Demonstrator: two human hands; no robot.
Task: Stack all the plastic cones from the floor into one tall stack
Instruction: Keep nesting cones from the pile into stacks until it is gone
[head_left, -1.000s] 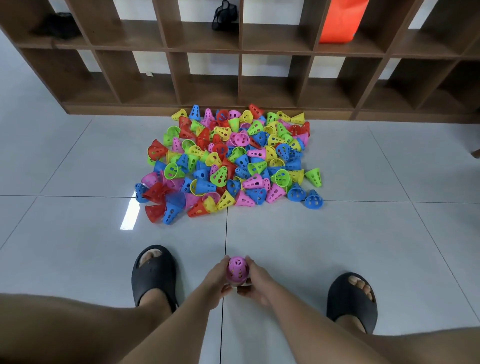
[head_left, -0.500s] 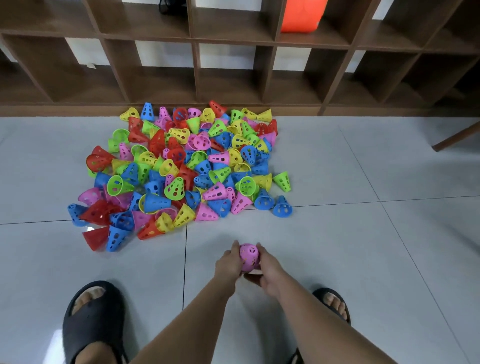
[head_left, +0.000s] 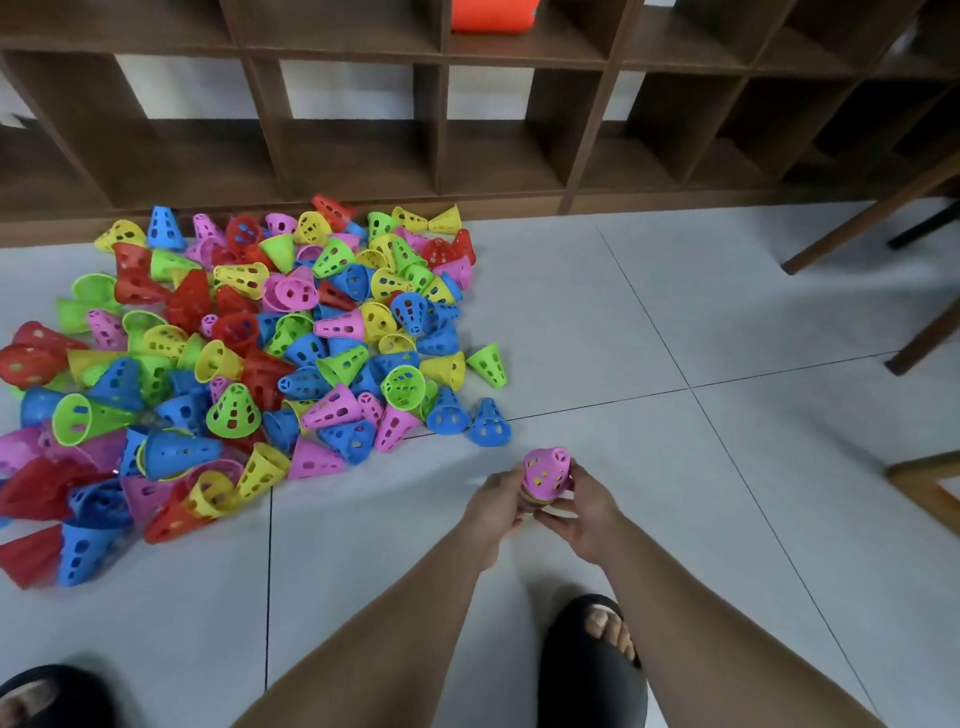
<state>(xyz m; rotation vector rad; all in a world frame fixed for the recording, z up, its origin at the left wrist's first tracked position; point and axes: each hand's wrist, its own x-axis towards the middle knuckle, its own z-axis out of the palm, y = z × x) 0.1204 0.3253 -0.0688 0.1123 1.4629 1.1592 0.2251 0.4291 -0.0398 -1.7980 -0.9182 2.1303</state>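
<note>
A small stack of cones (head_left: 545, 473) with a pink perforated cone on top and a yellow rim showing beneath is held between both hands, just above the tiled floor. My left hand (head_left: 493, 506) grips its left side and my right hand (head_left: 584, 512) grips its right and lower side. A big loose pile of cones (head_left: 249, 353) in red, blue, green, yellow and pink lies on the floor to the left and beyond. The nearest loose ones are two blue cones (head_left: 488, 423) just up-left of my hands.
A dark wooden cubby shelf (head_left: 467, 130) runs along the wall behind the pile, with an orange object (head_left: 493, 15) in one compartment. Wooden furniture legs (head_left: 872, 218) stand at the right. My feet in black sandals (head_left: 592, 660) rest on the floor near my forearms.
The view has swung right and closer, shifting the pile leftward. My hands have carried the pink-topped stack forward, toward the pile's right edge, still gripping it.
</note>
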